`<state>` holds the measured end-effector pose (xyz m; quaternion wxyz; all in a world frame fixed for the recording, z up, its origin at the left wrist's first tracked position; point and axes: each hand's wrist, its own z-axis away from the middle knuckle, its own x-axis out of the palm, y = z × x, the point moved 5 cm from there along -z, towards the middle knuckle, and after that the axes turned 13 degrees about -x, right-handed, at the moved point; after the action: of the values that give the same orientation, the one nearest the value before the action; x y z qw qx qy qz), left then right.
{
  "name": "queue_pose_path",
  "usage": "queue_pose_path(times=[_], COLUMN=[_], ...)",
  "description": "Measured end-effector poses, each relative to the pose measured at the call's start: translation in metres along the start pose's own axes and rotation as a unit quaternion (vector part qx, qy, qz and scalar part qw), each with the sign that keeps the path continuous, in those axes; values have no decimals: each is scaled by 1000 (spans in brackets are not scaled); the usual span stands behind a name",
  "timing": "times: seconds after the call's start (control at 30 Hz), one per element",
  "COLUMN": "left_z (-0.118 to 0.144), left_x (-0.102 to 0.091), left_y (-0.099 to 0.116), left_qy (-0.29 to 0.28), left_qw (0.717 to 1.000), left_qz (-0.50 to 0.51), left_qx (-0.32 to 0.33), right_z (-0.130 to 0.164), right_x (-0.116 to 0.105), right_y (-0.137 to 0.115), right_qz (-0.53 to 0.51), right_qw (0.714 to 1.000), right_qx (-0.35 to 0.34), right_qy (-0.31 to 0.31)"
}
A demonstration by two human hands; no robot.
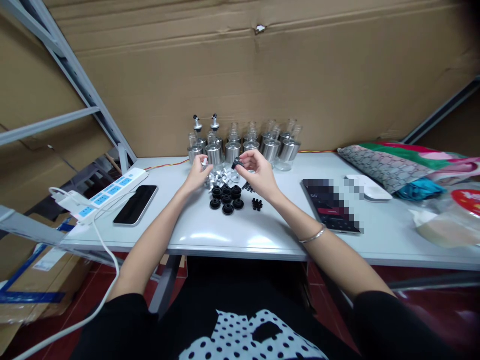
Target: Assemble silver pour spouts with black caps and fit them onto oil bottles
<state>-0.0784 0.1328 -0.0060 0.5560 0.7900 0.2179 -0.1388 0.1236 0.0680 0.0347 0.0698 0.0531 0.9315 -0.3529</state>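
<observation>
My left hand [198, 171] pinches a small silver pour spout piece [204, 163] above the table. In the fingers of my right hand [258, 172] is a small black stopper [237, 163], apart from the silver piece. Below and between my hands lies a heap of shiny silver spout parts [225, 177]. Several round black stoppers [227, 199] sit in front of it. A cluster of tiny black caps [257, 204] lies to their right, and thin black pieces [249, 187] are partly hidden by my right hand.
Glass bottles with steel sleeves [233, 150] stand in rows behind my hands; two carry pourers [215, 122]. A power strip [112, 192] and a phone [135, 205] lie left. To the right are a larger phone [326, 207], a white object [369, 188], a patterned bag [390, 165] and a tape roll [446, 227].
</observation>
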Motion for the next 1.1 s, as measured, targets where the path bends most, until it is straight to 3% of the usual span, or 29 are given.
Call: queue_pose_path(times=[0.17, 0.33, 0.43, 0.53, 0.7, 0.8, 1.0, 1.1], left_z=[13, 22, 22, 19, 16, 15, 17, 19], left_x=[6, 12, 9, 3, -1, 2, 6, 8], left_y=[18, 26, 25, 19, 7, -1, 1, 5], left_qy=[-73, -136, -126, -131, -190, -226, -231, -235], left_qw=[984, 961, 961, 959, 941, 933, 934, 932], left_qz=[-124, -201, -219, -246, -281, -280, -273, -275], left_qx=[108, 136, 116, 54, 7, 1, 20, 27], right_z=[-1, -2, -2, -3, 1, 5, 13, 11], right_x=[-2, -3, -3, -3, 1, 2, 12, 11], right_y=[-3, -3, -1, 9, 41, 54, 62, 63], right_qz=[11, 26, 37, 61, 97, 74, 3, 10], right_qw=[1000, 1000, 999, 998, 986, 984, 972, 978], right_qx=[-4, -3, 0, 29, 116, 141, 201, 177], right_qy=[-3, -8, -12, -14, -74, -79, -125, -109])
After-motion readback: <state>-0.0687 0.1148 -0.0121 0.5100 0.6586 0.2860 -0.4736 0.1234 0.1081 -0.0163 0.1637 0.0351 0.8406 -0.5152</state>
